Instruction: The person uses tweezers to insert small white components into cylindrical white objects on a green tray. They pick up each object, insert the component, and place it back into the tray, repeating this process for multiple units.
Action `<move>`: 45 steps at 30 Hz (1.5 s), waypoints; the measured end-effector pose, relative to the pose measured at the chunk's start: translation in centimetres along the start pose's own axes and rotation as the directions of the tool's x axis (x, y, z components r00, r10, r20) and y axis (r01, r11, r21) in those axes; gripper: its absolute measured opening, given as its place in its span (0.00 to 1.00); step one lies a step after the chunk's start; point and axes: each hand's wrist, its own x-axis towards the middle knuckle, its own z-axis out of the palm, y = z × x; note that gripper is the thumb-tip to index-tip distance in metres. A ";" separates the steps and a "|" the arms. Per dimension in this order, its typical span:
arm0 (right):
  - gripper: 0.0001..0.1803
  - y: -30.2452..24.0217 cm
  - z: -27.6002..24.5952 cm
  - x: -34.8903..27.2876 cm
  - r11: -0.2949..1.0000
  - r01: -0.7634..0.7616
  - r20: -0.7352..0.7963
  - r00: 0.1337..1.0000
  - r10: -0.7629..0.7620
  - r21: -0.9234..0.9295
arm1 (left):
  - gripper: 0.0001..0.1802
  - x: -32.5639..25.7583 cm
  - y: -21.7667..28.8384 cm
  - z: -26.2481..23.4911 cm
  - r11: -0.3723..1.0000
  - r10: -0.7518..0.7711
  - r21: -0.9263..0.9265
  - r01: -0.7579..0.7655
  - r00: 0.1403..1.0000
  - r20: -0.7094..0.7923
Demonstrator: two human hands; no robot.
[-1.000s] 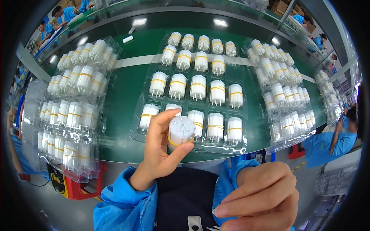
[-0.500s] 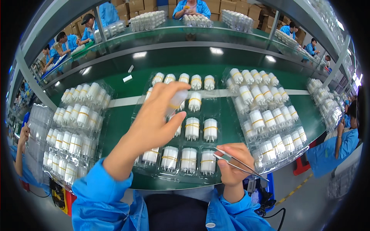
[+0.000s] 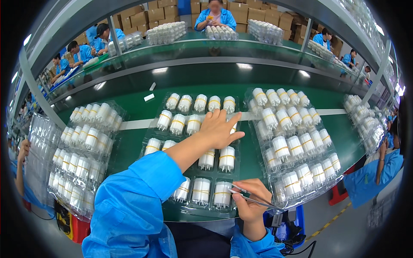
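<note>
My left hand (image 3: 217, 131) reaches over the clear plastic tray (image 3: 238, 172) in the middle. Its thumb and forefinger sit on either side of a white cylinder (image 3: 233, 126) with a yellow band, in the second row from the back at the right end. The palm hides part of the neighbouring slots. Near the tray's front right corner, my right hand (image 3: 251, 200) is closed around metal tweezers (image 3: 260, 201). Their tips are beside a banded cylinder (image 3: 223, 193) with pins at its lower end; whether they touch it I cannot tell.
Filled trays stand stacked at the left (image 3: 81, 150) and right (image 3: 297, 146). Two small white pieces lie on the green table (image 3: 129, 101), including a white block (image 3: 149, 97). Beneath the right front edge is a blue bin (image 3: 297, 223). Other people work around the line.
My left hand has moved right and lowered the white cylinder to the tray's second row. The middle tray appears slightly farther left in view. My right hand still holds the tweezers.
</note>
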 end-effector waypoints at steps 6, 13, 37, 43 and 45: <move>0.13 -0.1 0.0 -0.1 0.998 -0.030 0.017 0.999 0.030 0.052 | 0.31 -0.4 -1.9 2.3 0.997 0.045 0.073 -0.028 0.969 -0.243; 0.13 -0.3 0.0 -0.2 0.994 -0.089 0.038 0.995 0.087 0.064 | 0.26 0.1 -15.4 -0.6 0.896 -0.387 0.053 0.440 0.835 -0.392; 0.10 0.6 0.8 -0.7 0.998 -0.049 -0.081 0.996 0.045 -0.049 | 0.40 -5.3 -15.6 -3.0 0.841 -0.413 -0.538 -0.052 0.579 -0.702; 0.14 0.3 -0.3 -1.3 0.993 0.012 -0.083 0.996 -0.021 -0.115 | 0.29 -12.9 -7.8 -8.0 0.361 -0.398 -0.858 -0.366 0.772 -0.496; 0.16 -0.4 -0.4 -1.5 0.999 0.018 -0.120 0.992 -0.024 -0.050 | 0.28 -16.3 -5.3 -7.7 0.243 -0.340 -0.875 -0.419 0.808 -0.482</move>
